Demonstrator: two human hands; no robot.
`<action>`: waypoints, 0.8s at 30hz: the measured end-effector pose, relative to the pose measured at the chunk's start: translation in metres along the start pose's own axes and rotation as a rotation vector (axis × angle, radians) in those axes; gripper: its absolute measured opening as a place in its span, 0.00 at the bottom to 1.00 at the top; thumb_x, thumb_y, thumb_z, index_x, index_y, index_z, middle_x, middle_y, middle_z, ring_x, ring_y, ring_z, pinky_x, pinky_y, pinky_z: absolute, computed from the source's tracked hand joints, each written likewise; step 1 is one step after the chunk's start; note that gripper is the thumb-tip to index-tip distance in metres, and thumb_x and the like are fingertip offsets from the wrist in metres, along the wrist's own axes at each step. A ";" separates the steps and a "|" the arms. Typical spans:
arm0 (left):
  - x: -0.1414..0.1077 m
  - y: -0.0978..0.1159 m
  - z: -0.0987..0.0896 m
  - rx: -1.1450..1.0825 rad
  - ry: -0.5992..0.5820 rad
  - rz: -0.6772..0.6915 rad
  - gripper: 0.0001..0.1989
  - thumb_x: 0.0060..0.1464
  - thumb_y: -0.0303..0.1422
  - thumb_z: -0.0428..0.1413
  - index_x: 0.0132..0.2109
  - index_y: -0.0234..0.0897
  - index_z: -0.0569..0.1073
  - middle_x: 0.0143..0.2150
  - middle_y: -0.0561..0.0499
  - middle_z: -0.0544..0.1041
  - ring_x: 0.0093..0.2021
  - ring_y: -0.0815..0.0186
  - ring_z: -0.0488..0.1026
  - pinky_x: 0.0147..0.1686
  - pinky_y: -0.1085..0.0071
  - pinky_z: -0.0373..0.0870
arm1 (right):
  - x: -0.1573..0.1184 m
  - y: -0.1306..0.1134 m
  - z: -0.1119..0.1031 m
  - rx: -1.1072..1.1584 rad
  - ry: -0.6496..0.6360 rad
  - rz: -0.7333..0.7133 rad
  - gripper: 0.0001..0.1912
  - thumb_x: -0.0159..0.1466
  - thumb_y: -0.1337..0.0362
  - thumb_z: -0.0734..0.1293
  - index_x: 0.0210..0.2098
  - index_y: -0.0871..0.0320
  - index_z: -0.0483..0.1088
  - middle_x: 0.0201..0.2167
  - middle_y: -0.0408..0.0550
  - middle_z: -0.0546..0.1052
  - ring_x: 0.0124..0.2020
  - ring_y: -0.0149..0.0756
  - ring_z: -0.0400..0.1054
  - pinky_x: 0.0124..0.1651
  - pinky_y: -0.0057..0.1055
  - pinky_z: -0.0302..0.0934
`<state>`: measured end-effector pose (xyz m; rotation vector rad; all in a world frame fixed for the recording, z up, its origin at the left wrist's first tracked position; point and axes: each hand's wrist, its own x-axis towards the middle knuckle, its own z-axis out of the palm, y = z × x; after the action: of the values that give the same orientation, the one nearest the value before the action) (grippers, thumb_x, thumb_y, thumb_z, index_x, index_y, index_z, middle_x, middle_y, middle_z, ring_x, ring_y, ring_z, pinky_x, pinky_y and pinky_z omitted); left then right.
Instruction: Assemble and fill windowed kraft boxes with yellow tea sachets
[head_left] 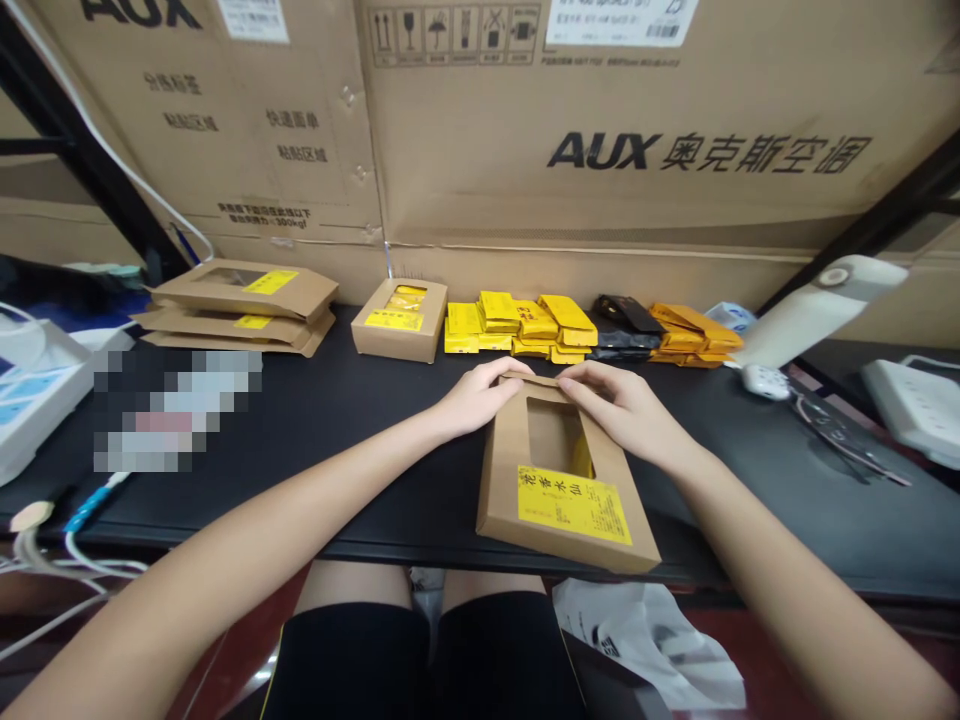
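Observation:
A brown cardboard box (pixel 499 490) with a window and a yellow label lies in front of me near the desk's front edge. Something yellow shows through the window's right side. My left hand (pixel 484 397) pinches the far left corner at the box's far end. At the far right corner, my right hand (pixel 622 405) has its fingers closed on the same end, around the flap. Beyond my hands lie small yellow packets (pixel 517 322), black packets (pixel 626 325) and orange packets (pixel 694 335). A closed windowed box (pixel 435 325) with yellow packets inside stands left of them.
Flattened windowed boxes (pixel 225 290) are stacked at the back left. A pale bottle (pixel 821 310) leans at the right, near glasses (pixel 847 435) and a white power strip (pixel 911 405). White cables (pixel 82 565) hang at the left edge.

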<state>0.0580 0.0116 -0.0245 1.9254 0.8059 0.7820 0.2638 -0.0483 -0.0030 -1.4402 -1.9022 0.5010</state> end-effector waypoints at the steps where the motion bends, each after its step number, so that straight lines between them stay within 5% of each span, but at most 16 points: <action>1: 0.000 0.000 0.000 0.001 0.007 -0.003 0.12 0.59 0.31 0.48 0.47 0.36 0.72 0.48 0.48 0.76 0.49 0.62 0.70 0.52 0.66 0.65 | 0.001 0.002 0.000 0.009 0.003 0.007 0.17 0.64 0.51 0.62 0.37 0.58 0.74 0.37 0.50 0.79 0.37 0.42 0.72 0.40 0.36 0.63; 8: -0.001 0.003 0.000 -0.038 0.024 -0.044 0.14 0.59 0.38 0.51 0.47 0.36 0.74 0.50 0.47 0.76 0.52 0.60 0.70 0.55 0.65 0.63 | 0.006 0.013 0.000 0.089 -0.025 0.022 0.17 0.64 0.51 0.63 0.36 0.58 0.74 0.37 0.50 0.79 0.39 0.44 0.72 0.42 0.37 0.63; 13: -0.001 0.008 0.000 -0.056 0.038 -0.063 0.12 0.59 0.33 0.49 0.45 0.35 0.75 0.51 0.47 0.77 0.54 0.62 0.70 0.57 0.67 0.61 | 0.007 0.015 0.001 0.169 -0.044 0.075 0.18 0.62 0.49 0.64 0.37 0.57 0.74 0.37 0.50 0.79 0.38 0.43 0.72 0.41 0.36 0.64; 24: -0.002 0.018 0.001 -0.177 0.170 -0.265 0.06 0.53 0.30 0.53 0.36 0.35 0.74 0.41 0.50 0.77 0.43 0.65 0.71 0.40 0.73 0.65 | 0.007 0.010 0.002 0.179 -0.037 0.116 0.20 0.60 0.47 0.66 0.36 0.58 0.74 0.38 0.51 0.79 0.39 0.43 0.72 0.42 0.39 0.65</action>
<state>0.0616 0.0030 -0.0092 1.5726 1.0348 0.8308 0.2683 -0.0387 -0.0085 -1.4366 -1.7601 0.7380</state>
